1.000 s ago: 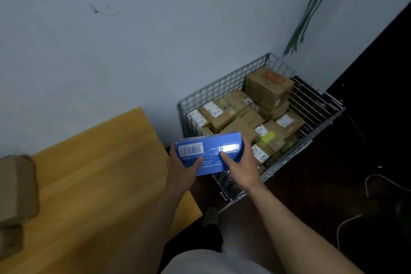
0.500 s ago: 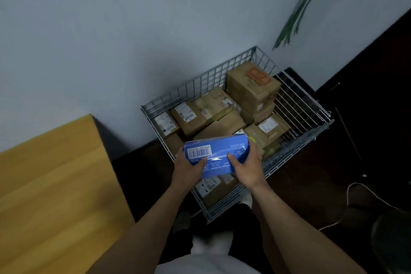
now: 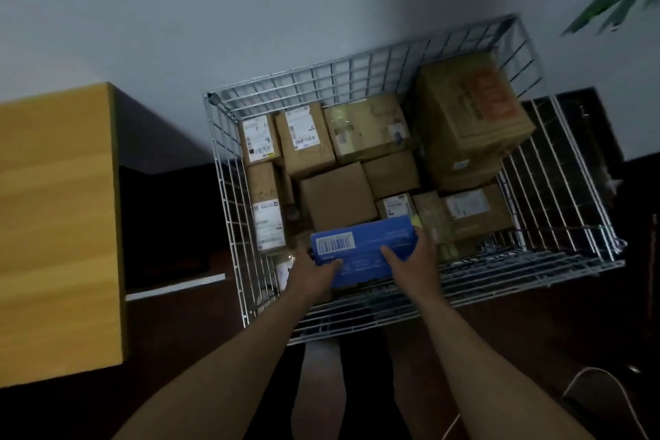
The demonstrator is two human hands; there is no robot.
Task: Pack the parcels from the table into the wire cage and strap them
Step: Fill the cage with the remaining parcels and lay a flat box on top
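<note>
A flat blue parcel (image 3: 368, 246) with a white barcode label is held over the near part of the wire cage (image 3: 321, 82). My left hand (image 3: 310, 270) grips its left end and my right hand (image 3: 416, 261) grips its right end, thumbs on top. The cage stands on the floor against the wall and holds several brown cardboard parcels (image 3: 337, 196) with white labels. A larger carton with orange print (image 3: 471, 107) is stacked at the cage's back right. The blue parcel's underside and what lies below it are hidden.
A yellow wooden table (image 3: 57, 225) stands to the left of the cage, with a dark gap between them. Green plant leaves (image 3: 618, 0) hang at the upper right. A white cable (image 3: 603, 393) lies on the dark floor at the lower right.
I have stepped up to the cage and now look down into it. Both hands have carried the blue parcel forward and lower, from in front of the cage to inside its near edge.
</note>
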